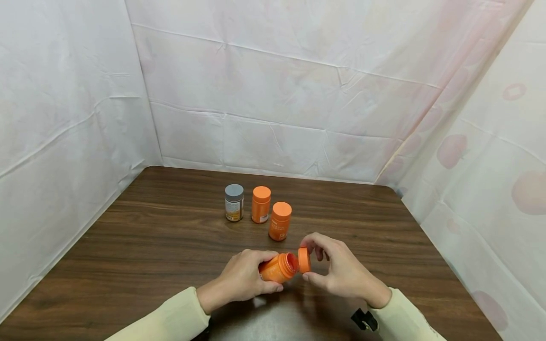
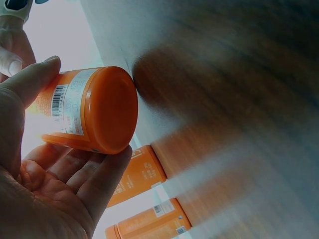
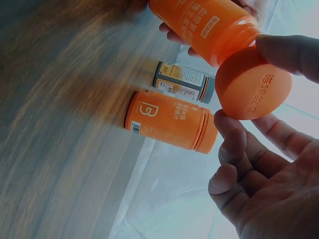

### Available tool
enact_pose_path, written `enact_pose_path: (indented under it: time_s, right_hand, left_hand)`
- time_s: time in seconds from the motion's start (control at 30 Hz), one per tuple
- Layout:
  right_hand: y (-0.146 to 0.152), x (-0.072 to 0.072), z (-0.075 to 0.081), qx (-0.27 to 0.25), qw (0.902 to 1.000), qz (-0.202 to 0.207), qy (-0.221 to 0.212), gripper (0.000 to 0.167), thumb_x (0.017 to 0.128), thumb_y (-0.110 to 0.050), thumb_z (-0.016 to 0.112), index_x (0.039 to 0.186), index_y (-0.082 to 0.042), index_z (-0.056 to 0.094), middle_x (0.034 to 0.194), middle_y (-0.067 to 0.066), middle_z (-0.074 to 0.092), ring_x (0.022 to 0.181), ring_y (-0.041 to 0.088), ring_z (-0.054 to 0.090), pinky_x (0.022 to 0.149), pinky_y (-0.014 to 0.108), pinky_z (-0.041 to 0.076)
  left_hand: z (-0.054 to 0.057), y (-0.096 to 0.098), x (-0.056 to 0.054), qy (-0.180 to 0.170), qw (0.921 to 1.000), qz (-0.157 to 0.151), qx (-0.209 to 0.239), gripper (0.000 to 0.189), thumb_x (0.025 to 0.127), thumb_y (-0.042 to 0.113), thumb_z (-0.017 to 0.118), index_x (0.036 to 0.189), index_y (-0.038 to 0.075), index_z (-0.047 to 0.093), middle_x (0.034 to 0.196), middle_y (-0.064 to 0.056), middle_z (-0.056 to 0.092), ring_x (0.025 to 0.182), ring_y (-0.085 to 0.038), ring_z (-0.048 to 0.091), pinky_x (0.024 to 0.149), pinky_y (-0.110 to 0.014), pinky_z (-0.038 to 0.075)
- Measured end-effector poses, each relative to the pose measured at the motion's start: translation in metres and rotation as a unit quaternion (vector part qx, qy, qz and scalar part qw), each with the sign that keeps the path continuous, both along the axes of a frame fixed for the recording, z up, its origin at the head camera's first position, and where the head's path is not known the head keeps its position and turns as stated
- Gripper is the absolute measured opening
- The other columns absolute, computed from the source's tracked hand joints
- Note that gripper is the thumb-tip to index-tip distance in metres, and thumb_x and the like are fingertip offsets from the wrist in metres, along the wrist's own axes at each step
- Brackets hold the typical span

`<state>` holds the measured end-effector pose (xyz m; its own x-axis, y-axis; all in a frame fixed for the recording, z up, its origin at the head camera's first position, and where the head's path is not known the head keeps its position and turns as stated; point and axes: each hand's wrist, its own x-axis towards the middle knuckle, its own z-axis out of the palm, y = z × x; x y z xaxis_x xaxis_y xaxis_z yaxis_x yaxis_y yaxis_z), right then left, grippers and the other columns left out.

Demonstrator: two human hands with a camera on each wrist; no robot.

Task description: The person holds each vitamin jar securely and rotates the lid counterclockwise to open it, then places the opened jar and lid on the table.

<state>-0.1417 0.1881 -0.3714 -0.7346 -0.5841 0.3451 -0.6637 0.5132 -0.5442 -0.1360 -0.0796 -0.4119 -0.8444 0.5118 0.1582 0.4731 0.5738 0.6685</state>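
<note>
My left hand grips an orange pill bottle around its body, tilted with its open mouth toward the right. In the left wrist view the bottle's base faces the camera, with a barcode label on its side. Between thumb and fingertips, my right hand pinches the orange screw cap, held on edge just off the bottle's mouth. Embossed characters show on the top of the cap in the right wrist view. Both hands are above the table, near its front.
Behind the hands, two capped orange bottles stand upright on the dark wooden table. Left of them is a bottle with a grey cap. White printed sheets hang around the table's back and sides.
</note>
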Motion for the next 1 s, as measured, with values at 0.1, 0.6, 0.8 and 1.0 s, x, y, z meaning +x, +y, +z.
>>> enact_pose_path:
  time_s: [0.1, 0.6, 0.8, 1.0]
  right_hand:
    - [0.0014, -0.0005, -0.0005, 0.004, 1.0000, -0.005, -0.002, 0.056, 0.074, -0.015, 0.092, 0.117, -0.027, 0.059, 0.094, -0.013, 0.060, 0.078, 0.013, 0.054, 0.066, 0.026, 0.045]
    - [0.0054, -0.0018, -0.0036, -0.001, 0.9999, -0.003, 0.013, 0.057, 0.070, -0.010, 0.091, 0.114, -0.019, 0.057, 0.091, -0.013, 0.058, 0.077, 0.017, 0.056, 0.064, 0.029, 0.046]
    - [0.0065, -0.0020, -0.0047, -0.011, 0.9996, 0.008, 0.026, 0.057, 0.069, -0.007, 0.090, 0.113, -0.016, 0.056, 0.092, -0.012, 0.061, 0.076, 0.016, 0.057, 0.066, 0.025, 0.047]
    - [0.0083, -0.0024, -0.0056, -0.014, 0.9998, 0.009, 0.009, 0.058, 0.070, -0.007, 0.091, 0.116, -0.015, 0.056, 0.093, -0.010, 0.064, 0.076, 0.015, 0.060, 0.067, 0.029, 0.050]
  left_hand:
    - [0.0000, 0.0000, 0.0001, 0.000, 1.0000, 0.001, 0.001, 0.045, 0.075, 0.038, 0.092, 0.115, 0.036, 0.071, 0.086, 0.021, 0.063, 0.072, -0.002, 0.058, 0.065, -0.027, 0.047]
    - [-0.0004, -0.0003, -0.0003, 0.007, 1.0000, 0.005, -0.005, 0.047, 0.074, 0.041, 0.092, 0.116, 0.037, 0.071, 0.085, 0.021, 0.063, 0.072, -0.002, 0.058, 0.065, -0.028, 0.047]
    - [0.0000, -0.0004, -0.0001, 0.001, 1.0000, 0.005, -0.003, 0.047, 0.075, 0.042, 0.092, 0.117, 0.037, 0.071, 0.086, 0.021, 0.063, 0.072, -0.002, 0.058, 0.065, -0.027, 0.048]
    - [-0.0001, -0.0006, -0.0004, 0.006, 1.0000, 0.002, 0.000, 0.047, 0.075, 0.040, 0.092, 0.117, 0.036, 0.071, 0.086, 0.021, 0.064, 0.072, -0.002, 0.058, 0.065, -0.027, 0.047]
